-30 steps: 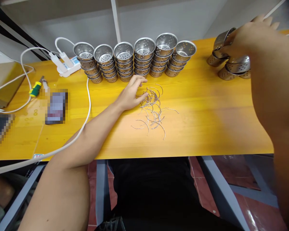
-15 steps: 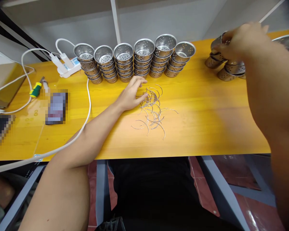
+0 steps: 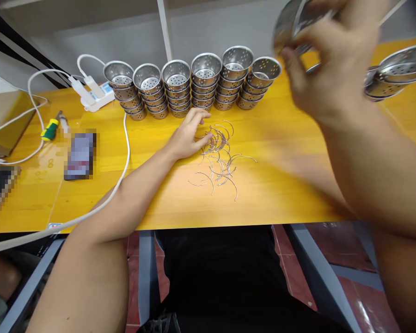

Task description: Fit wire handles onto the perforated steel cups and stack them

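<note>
My right hand is raised at the upper right, fingers closed round a perforated metal cup that is tilted and slightly blurred. On the table my left hand lies with thumb and fingers apart, holding nothing. Its thumb tip touches or overlaps a loose pile of thin curved wires; more curved wires spread toward the front edge. Behind it stands a row of stacked perforated cups. Other perforated cups show at the far right, partly hidden by my right hand and forearm.
A white power strip with plugs stands left of the row, its cable running across my left forearm. A phone and a green-yellow screwdriver lie on the left. The wall rises behind the yellow table.
My right hand has come up and toward me from the cups at the right, now with a cup lifted in it. My left hand has stayed put.
</note>
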`<state>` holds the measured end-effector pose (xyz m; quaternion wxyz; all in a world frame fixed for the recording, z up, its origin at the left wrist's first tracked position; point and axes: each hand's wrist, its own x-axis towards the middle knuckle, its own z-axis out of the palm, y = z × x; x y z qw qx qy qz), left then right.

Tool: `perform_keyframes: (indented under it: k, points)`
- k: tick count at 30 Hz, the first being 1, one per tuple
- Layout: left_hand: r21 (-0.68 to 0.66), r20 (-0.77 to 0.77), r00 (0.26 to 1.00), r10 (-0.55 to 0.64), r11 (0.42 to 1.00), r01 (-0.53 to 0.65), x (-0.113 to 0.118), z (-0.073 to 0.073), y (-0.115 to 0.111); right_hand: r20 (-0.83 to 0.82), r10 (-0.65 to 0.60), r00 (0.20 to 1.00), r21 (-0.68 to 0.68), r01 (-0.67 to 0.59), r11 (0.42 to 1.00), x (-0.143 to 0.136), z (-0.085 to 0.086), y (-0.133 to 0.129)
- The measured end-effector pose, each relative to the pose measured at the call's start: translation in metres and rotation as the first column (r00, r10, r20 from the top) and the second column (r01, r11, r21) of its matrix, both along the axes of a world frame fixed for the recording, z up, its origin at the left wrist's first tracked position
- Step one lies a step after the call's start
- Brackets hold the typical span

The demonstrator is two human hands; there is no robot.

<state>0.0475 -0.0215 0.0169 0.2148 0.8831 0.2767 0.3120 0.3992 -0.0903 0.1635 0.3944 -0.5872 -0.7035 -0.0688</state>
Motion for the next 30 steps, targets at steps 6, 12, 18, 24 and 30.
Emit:
perform_keyframes:
  k: [6,12,18,24,30]
  points:
    - [-0.003,0.118,0.993,-0.026,1.0,0.027,0.008,-0.007,0.003,0.269,0.454,0.85,-0.2,-0.412,0.889,-0.063,-0.059,-0.013]
    - [0.046,0.085,0.995,0.048,0.998,-0.052,0.006,-0.001,0.004,0.255,0.559,0.789,-0.193,-0.525,0.829,-0.085,-0.097,-0.008]
    - [0.054,0.063,0.998,0.019,0.998,-0.022,0.004,0.001,0.007,0.198,0.586,0.786,-0.191,-0.556,0.809,-0.092,-0.109,-0.008]
    - [0.055,0.073,0.997,-0.033,0.998,0.03,0.004,0.0,0.009,0.212,0.514,0.831,-0.217,-0.473,0.854,-0.093,-0.111,-0.006]
    - [0.062,0.042,0.998,-0.046,0.997,0.044,0.004,0.0,0.008,0.203,0.506,0.838,-0.223,-0.463,0.858,-0.09,-0.112,-0.003]
